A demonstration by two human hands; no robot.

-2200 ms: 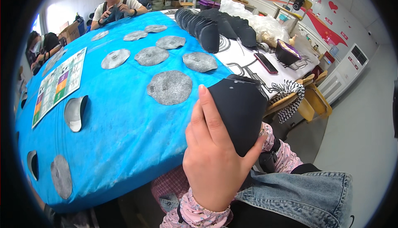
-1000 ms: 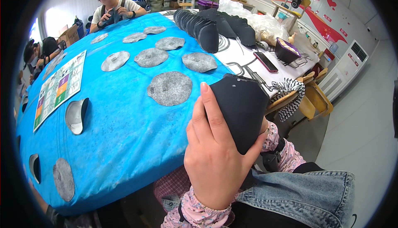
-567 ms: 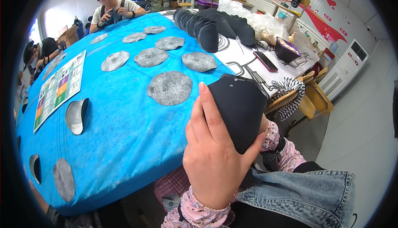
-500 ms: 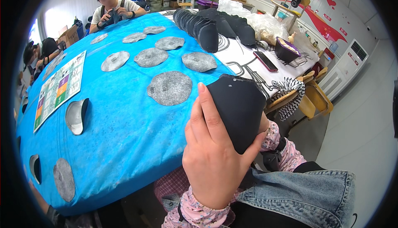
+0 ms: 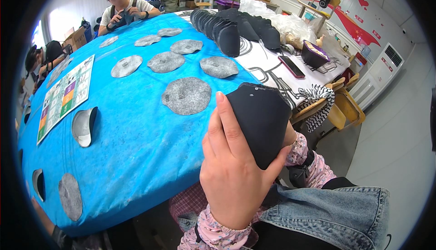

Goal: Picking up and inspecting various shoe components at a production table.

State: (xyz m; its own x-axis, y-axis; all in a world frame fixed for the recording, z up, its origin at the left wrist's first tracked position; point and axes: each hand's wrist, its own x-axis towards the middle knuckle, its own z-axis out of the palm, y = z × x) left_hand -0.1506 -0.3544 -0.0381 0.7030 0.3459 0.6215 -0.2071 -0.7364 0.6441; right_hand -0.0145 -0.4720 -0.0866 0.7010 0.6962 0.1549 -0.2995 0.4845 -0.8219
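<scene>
A smooth black curved panel, with a small pale spot near its far edge, is held up past the table's right-hand edge. Around its left side and near end wraps my left hand, fingers laid along the face and thumb on the near right. My right hand is at the panel's right side, mostly hidden behind it, so its fingers do not show fully. Left of the panel, grey felt-like rounded pieces lie on the blue table cover. Further left stands a curved grey-and-black piece.
Rows of black panels sit on the white patterned cloth, with a phone and a dark tub nearby. A printed sheet lies at left. A person works across the table. Chairs stand at right.
The panel has tilted very slightly in my hands. My grip and the pieces on the table look the same.
</scene>
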